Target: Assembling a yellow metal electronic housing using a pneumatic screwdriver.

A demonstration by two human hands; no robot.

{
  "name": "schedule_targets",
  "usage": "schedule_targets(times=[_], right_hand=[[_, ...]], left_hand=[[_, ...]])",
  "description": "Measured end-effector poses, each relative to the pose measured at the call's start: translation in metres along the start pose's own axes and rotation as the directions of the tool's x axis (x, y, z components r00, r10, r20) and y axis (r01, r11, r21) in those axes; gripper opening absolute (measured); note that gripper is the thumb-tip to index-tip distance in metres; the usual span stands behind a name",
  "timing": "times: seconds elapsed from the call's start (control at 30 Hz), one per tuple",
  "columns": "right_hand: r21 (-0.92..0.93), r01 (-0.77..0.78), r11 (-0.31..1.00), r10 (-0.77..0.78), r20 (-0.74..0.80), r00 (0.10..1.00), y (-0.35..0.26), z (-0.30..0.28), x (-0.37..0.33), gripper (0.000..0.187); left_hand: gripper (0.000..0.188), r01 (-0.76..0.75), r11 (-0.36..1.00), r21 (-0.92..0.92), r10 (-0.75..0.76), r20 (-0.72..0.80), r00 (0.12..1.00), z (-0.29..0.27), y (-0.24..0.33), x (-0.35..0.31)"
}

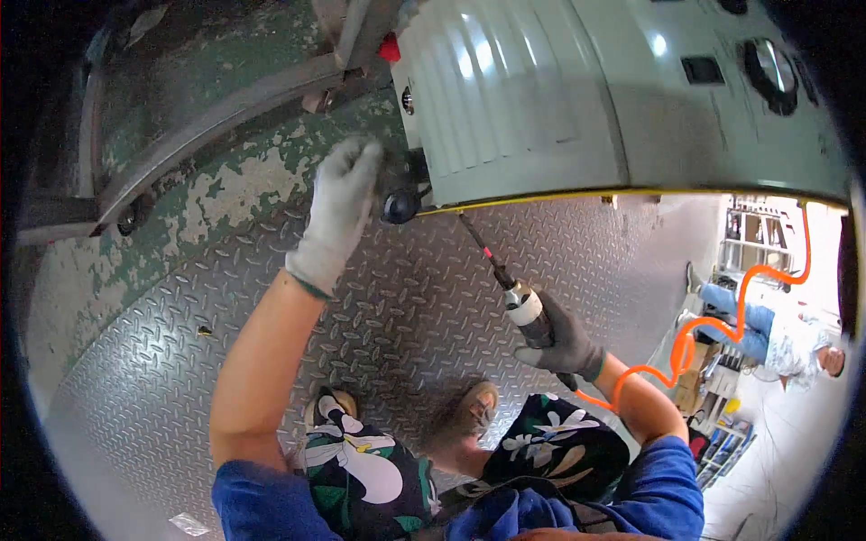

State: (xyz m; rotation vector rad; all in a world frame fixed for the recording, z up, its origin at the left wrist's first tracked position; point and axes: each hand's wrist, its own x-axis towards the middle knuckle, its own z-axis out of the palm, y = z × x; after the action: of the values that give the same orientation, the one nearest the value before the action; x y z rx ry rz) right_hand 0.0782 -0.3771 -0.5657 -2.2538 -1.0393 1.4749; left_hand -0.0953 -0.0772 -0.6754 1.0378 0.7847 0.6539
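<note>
My right hand, in a dark grey glove, is wrapped round a pneumatic screwdriver with a white band. Its long thin bit points up and left, and the tip is close to the yellow lower edge of a large pale green ribbed metal panel. Left of the panel's corner, my left hand wears a white glove and is raised with its fingers drawn together. Anything between those fingers is too small or hidden to make out. A round black part sits at the corner beside this hand.
An orange coiled air hose runs from the screwdriver's end up to the right. Tread-plate flooring lies under my feet. A grey metal frame stands at upper left. Another person and loaded shelves are at the far right.
</note>
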Motion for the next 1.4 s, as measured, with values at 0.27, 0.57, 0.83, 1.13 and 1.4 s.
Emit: schedule_targets(times=[0.27, 0.57, 0.83, 1.13, 1.4], right_hand=[[0.405, -0.052, 0.913, -0.098, 0.342, 0.935, -0.025, 0.027, -0.036, 0.091], [0.399, -0.065, 0.915, -0.105, 0.39, 0.915, -0.019, 0.045, -0.033, 0.074], [0.465, -0.091, 0.881, -0.178, 0.503, 0.846, -0.014, 0.066, -0.02, 0.061], [0.505, -0.222, 0.834, -0.075, 0.503, 0.861, 0.001, 0.066, -0.02, 0.054], [0.488, -0.471, 0.735, 0.201, 0.507, 0.838, 0.014, 0.073, -0.014, 0.05]], left_hand=[[0.039, 0.469, 0.877, 0.101, -0.476, 0.055, 0.878, -0.007, -0.025, -0.08], [0.053, 0.527, 0.736, 0.424, -0.672, 0.373, 0.639, -0.028, -0.016, -0.135], [0.043, 0.762, 0.624, 0.174, -0.777, 0.237, 0.583, -0.066, -0.043, -0.174], [0.031, 0.591, 0.761, 0.267, -0.562, -0.183, 0.807, -0.197, -0.076, -0.198], [0.051, 0.362, -0.338, 0.869, -0.027, -0.393, 0.919, -0.328, -0.146, -0.195]])
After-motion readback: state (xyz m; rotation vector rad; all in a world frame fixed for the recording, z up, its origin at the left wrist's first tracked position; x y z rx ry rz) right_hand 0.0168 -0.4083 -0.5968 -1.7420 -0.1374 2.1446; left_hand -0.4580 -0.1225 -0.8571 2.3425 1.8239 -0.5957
